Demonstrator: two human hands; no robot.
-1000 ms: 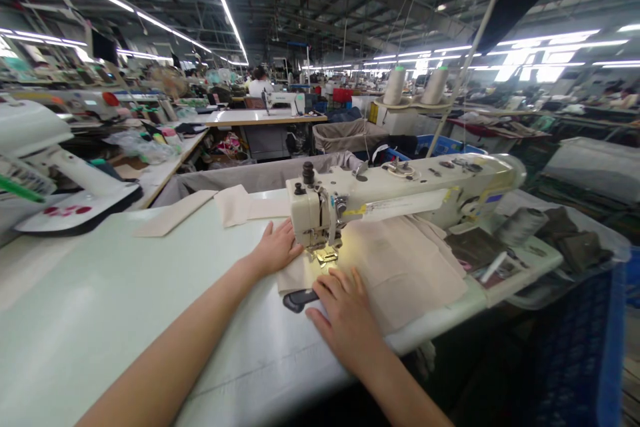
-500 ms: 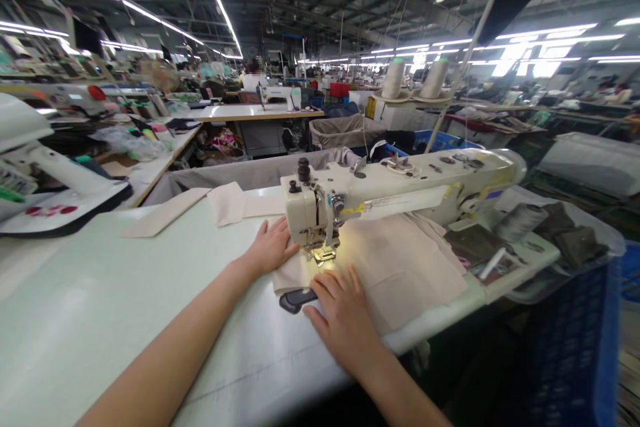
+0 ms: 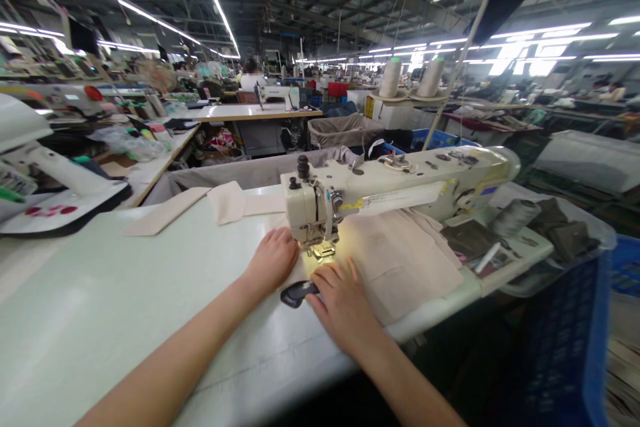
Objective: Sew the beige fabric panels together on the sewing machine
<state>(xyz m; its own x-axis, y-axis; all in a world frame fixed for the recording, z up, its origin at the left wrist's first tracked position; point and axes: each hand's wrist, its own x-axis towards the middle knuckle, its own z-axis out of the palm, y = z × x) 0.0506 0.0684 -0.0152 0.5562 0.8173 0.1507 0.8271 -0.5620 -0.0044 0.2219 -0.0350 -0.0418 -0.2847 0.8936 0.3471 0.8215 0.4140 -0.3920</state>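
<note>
A beige fabric piece lies under the lit presser foot of a white sewing machine. To the left of the needle area, my left hand is closed, its fingers curled at the fabric's left part; the fingertips are partly hidden. My right hand rests in front of the foot with fingers stretched out over the fabric. Its thumb is beside a dark, flat object with a rounded end, partly covered by the hand, whose kind I cannot make out.
More beige strips lie on the pale green tabletop behind my left hand. Right of the machine are a grey thread cone and a blue crate. A grey cloth-lined bin stands behind the table.
My left hand has gone from lying flat with fingers forward to curled, and sits slightly nearer me. My right hand stays nearly in place, with the dark object beside it.
</note>
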